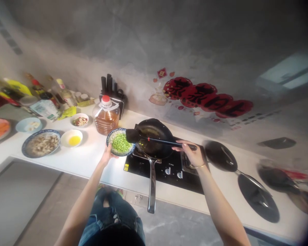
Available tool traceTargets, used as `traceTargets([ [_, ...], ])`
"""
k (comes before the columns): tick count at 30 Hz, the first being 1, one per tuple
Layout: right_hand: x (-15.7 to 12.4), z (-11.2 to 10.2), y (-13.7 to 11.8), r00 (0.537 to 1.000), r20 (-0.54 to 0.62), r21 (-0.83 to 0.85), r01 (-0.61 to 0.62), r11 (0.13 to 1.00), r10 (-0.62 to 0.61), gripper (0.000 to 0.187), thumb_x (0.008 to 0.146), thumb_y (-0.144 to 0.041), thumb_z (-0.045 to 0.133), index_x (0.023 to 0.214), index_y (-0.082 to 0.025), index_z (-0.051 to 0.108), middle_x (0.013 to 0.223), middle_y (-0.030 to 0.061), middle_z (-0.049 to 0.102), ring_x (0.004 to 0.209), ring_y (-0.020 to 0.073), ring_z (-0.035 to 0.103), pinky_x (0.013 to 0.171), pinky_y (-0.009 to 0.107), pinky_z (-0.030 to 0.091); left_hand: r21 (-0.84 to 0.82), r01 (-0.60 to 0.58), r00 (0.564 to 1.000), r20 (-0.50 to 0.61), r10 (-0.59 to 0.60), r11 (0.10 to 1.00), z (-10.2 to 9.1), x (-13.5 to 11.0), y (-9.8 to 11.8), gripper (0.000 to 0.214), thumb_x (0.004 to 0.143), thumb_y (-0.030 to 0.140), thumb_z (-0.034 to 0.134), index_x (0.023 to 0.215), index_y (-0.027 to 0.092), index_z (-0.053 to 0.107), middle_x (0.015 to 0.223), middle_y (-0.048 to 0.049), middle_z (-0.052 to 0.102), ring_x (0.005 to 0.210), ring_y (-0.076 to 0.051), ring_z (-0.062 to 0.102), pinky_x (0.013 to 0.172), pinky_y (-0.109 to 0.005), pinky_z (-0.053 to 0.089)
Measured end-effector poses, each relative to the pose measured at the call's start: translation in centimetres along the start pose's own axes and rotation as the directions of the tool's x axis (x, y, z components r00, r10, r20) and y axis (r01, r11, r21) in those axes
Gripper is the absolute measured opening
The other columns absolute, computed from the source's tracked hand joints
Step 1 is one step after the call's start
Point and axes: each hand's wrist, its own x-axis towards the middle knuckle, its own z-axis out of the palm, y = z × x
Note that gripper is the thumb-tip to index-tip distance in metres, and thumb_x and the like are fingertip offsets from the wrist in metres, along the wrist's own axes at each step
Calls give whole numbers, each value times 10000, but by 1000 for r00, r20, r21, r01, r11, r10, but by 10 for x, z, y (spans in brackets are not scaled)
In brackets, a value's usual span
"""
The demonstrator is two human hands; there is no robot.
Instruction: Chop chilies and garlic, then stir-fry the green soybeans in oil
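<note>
My left hand (109,154) grips the near left rim of a blue-patterned plate (130,151), tilted beside the frying pan. Chopped green vegetables (120,142) cover most of it. In my right hand (190,153) is the long black handle of a spatula (166,141), fingers closed round it. The spatula's dark head (132,135) lies over the plate's right edge, against the greens. Under the handle, the black frying pan (166,133) sits on the left burner with a little oil and a few green bits in it. Its steel handle (152,188) points towards me.
A big oil jug (106,119) and a knife block (120,102) stand behind the plate. Further left are a bowl with egg yolk (74,140), a plate of sliced mushrooms (42,144) and several seasoning bottles. Black pans (220,155) lie right of the gas hob (166,181).
</note>
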Motion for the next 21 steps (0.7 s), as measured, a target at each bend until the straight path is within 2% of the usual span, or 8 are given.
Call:
traceTargets([
  [2, -12, 7, -10, 999, -21, -29, 38, 999, -38, 339, 768, -511, 741, 902, -200, 753, 787, 87, 760, 643, 246, 736, 661, 383, 658, -32, -1, 1000, -17, 0, 999, -3, -1, -4, 765, 856, 607, 540, 1467, 258, 240, 1456, -223, 444, 818, -244, 699, 441, -287, 562],
  [5, -19, 3, -13, 980, -189, 31, 70, 997, -63, 336, 762, -503, 746, 874, -186, 740, 890, 100, 762, 637, 244, 737, 592, 356, 659, -80, -20, 999, -35, 18, 997, -10, -4, -8, 753, 868, 584, 542, 1480, 268, 236, 1453, -205, 460, 878, -259, 700, 460, -279, 564],
  [8, -16, -14, -4, 925, -380, 128, 33, 991, 19, 318, 743, -469, 771, 814, -166, 704, 883, 93, 756, 600, 214, 731, 555, 293, 653, -96, -41, 998, -54, 36, 995, -23, -11, -8, 713, 889, 560, 520, 1480, 242, 279, 1424, -192, 496, 961, -276, 690, 518, -303, 589],
  [11, -9, -36, 12, 875, -461, 180, -69, 981, 146, 301, 708, -402, 811, 763, -139, 676, 771, 87, 744, 537, 190, 711, 542, 251, 648, -82, -71, 994, -87, 64, 994, -41, -20, -6, 686, 888, 552, 519, 1458, 217, 337, 1445, -180, 477, 1016, -284, 675, 557, -324, 607],
  [15, -2, -49, 36, 843, -481, 199, -163, 966, 242, 281, 696, -355, 825, 727, -120, 672, 696, 96, 735, 515, 201, 704, 554, 281, 657, -52, -74, 989, -130, 67, 996, -63, -33, -1, 659, 884, 550, 520, 1436, 212, 391, 1429, -164, 499, 1030, -299, 668, 576, -334, 613],
  [18, 8, -43, 51, 856, -424, 231, -213, 949, 295, 273, 723, -366, 803, 722, -119, 685, 674, 101, 735, 549, 207, 717, 605, 292, 660, -14, -60, 986, -156, 57, 998, -73, -40, 1, 638, 890, 555, 497, 1403, 180, 445, 1402, -176, 522, 992, -307, 676, 522, -320, 595],
  [21, 30, -30, 59, 871, -364, 255, -247, 935, 330, 256, 754, -362, 779, 723, -123, 692, 644, 92, 730, 543, 194, 713, 614, 269, 652, 15, -46, 989, -139, 48, 999, -76, -43, 2, 625, 897, 570, 468, 1352, 141, 494, 1354, -196, 557, 939, -306, 683, 477, -306, 572],
])
